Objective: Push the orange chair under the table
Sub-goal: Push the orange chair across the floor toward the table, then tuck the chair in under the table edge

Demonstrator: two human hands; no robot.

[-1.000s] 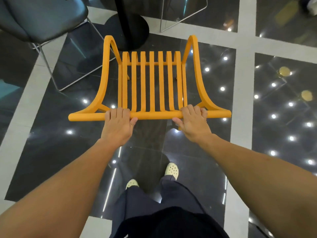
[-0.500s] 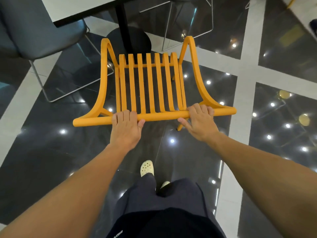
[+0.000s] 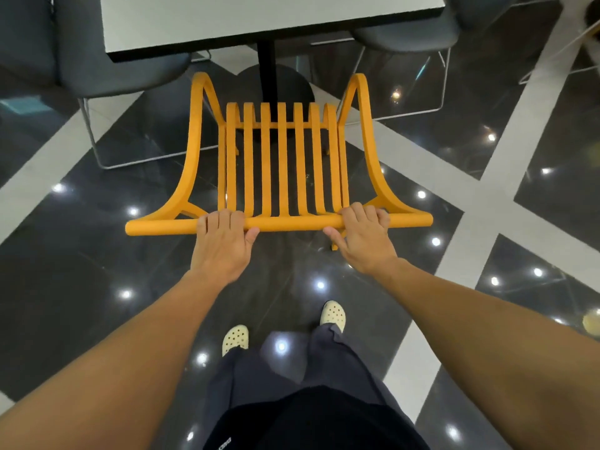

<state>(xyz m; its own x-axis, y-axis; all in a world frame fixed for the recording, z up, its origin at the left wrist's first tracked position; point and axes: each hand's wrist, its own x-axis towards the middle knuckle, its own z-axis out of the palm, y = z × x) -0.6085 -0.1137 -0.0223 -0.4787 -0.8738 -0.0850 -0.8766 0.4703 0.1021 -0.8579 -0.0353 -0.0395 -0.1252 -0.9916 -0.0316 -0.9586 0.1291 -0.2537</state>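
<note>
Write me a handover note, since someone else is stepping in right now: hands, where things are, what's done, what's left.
Left hand: fingers curled over the top rail of the orange chair, left of centre.
Right hand: gripping the same rail, right of centre.
Chair faces the table, lined up with its black pedestal; the seat front sits just short of the table edge.
Grey chairs flank both sides.
Done: chair aligned and gripped.
Left: push straight forward until the seat is under the tabletop, then let go.
</note>
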